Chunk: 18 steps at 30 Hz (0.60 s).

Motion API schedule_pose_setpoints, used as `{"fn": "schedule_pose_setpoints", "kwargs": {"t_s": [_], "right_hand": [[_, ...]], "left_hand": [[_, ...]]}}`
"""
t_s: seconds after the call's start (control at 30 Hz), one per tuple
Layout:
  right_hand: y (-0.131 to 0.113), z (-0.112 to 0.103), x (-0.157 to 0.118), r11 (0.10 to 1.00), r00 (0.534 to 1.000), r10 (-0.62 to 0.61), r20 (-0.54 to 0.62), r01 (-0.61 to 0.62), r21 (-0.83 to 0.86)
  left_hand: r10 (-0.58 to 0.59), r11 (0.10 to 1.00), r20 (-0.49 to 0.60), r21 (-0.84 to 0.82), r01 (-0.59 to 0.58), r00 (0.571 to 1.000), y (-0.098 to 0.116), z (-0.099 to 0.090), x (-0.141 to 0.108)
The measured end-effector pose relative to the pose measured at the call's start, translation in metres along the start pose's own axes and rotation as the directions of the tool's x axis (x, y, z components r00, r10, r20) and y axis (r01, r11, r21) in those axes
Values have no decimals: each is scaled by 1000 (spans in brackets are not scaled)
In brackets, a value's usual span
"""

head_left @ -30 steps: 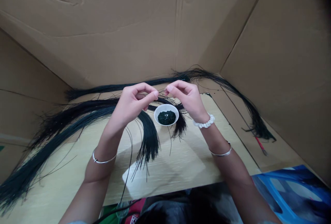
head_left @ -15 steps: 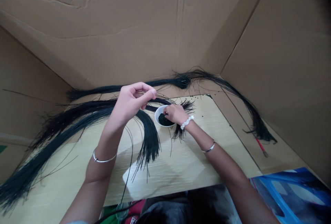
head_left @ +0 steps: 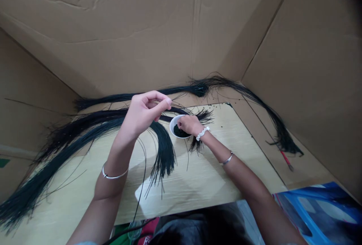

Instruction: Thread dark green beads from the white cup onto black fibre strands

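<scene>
My left hand is raised over the bundles of dark strands, its thumb and index finger pinched together; what they hold is too small to make out. My right hand reaches into a small white bowl of dark green beads, fingers closed and fingertips partly hidden. A dark green bundle curves over the board left of the bowl. Black strand ends stick out behind the bowl and beneath my right wrist.
Another bundle lies along the back cardboard wall. Looser strands run down the right side to a red-handled tool. Small dark beads dot the board's back edge. A blue printed sheet is at the lower right.
My right hand has shifted slightly left in the bowl, with its fingers drawn closer together. My left hand stays almost in place.
</scene>
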State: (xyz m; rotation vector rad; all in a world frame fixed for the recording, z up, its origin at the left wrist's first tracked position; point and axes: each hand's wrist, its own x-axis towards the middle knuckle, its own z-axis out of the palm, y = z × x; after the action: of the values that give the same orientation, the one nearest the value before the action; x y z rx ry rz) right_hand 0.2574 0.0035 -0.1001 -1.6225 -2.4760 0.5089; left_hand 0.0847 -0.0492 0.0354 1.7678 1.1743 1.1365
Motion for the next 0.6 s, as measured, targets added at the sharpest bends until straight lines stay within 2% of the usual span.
{"fn": "schedule_pose_setpoints", "kwargs": {"t_s": [0.1,0.17,0.2,0.27,0.3,0.33,0.37,0.47,0.6], "right_hand": [[3,-13,-1,988,995,-54,-85,65,139],[2,-25,-3,906,972,-80,-219,163,390],[1,-31,-5,783,950,-58,-308,234,576],[-2,-43,-11,401,908,53,-416,362,841],[-5,-48,-14,226,899,107,-424,393,891],[-8,-52,-17,112,899,140,-414,401,909],[-11,-56,-20,35,901,164,-402,402,915],[-19,-62,-27,-99,910,192,-368,391,915],[-22,-64,-29,-192,926,165,-338,367,910]], "left_hand": [[7,1000,-10,9,-7,1000,0,-1,0],[12,1000,-28,25,-12,1000,1,-2,0],[14,999,-36,36,-12,999,2,-2,-1],[15,998,-49,61,-12,999,3,-2,-1],[15,997,-51,73,-11,999,3,-1,-1],[17,996,-55,83,-12,998,3,-1,-1],[20,996,-59,90,-15,998,3,0,-2],[29,994,-76,106,-20,997,3,2,-3],[31,993,-77,113,-23,997,1,3,-5]]}}
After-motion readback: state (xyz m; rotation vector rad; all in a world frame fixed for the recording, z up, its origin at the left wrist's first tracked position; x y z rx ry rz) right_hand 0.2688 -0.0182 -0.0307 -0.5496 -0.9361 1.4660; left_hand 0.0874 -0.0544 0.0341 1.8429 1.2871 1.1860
